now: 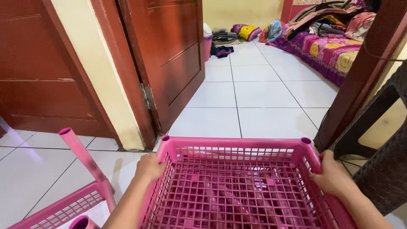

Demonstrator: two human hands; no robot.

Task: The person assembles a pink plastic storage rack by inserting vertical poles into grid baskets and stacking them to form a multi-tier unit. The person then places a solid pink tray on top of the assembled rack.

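The left hand [149, 166] and right hand [332, 174] each clench a side of the pink basket [237, 146], keeping it level, with a pink leg [82, 154] at nine o'clock.

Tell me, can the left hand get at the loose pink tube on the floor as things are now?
Probably yes, but not freely: the left hand grips the pink basket rim, so it must let go first. The pink tube stands close beside it, with nothing between.
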